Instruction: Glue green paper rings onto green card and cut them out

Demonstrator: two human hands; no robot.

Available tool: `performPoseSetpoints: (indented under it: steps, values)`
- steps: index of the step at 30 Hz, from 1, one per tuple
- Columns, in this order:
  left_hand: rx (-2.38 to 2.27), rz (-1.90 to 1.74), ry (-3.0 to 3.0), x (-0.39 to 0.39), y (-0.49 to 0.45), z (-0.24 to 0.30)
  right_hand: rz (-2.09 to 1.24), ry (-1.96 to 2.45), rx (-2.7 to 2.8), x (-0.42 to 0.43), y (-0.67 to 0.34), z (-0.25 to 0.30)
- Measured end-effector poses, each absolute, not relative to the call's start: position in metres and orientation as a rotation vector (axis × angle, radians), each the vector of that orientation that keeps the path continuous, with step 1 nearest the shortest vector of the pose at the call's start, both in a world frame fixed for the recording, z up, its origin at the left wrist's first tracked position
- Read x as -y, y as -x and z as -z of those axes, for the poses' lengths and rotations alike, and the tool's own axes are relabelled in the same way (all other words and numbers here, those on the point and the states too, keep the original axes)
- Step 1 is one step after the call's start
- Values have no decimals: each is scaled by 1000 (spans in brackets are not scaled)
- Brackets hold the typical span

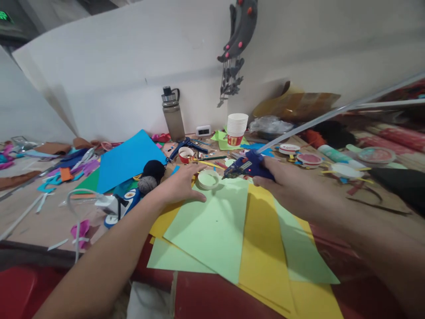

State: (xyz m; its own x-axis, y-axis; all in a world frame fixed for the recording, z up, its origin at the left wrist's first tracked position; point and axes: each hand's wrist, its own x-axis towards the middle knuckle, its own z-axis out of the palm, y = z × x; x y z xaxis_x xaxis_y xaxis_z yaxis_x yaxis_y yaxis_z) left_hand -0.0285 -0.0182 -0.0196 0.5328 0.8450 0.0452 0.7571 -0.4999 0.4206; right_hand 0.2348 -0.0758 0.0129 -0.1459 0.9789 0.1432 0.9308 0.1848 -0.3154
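My right hand (288,185) is closed around the handle of a blue glue gun (247,166), whose nozzle points left toward a small white ring-shaped cup piece (208,179). A long clear glue stick (335,110) sticks out of the gun's back toward the upper right. My left hand (181,186) rests flat, fingers spread, on the sheets of light green paper (212,226) and yellow paper (262,248), just left of the white ring. A red light glows on the gun.
A blue sheet (128,159), dark and grey yarn balls (151,175), a second glue gun (184,145), a red-white paper cup (185,154), a stack of paper cups (236,128) and a grey bottle (172,114) lie behind. Paper scraps cover the left; round craft pieces (308,158) lie at the right.
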Motion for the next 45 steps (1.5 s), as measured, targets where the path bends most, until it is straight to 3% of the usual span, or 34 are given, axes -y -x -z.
performPoseSetpoints:
  steps: [14,29,45]
  values:
    - [-1224,-291,-2497,15,32,16,-283,1672,2151,58,-238,19]
    - [-1225,-382,-2534,18,25,20,-290,1669,2208,79,-218,18]
    - [-1215,-454,-2546,16,24,23,20,1518,2319,87,-212,30]
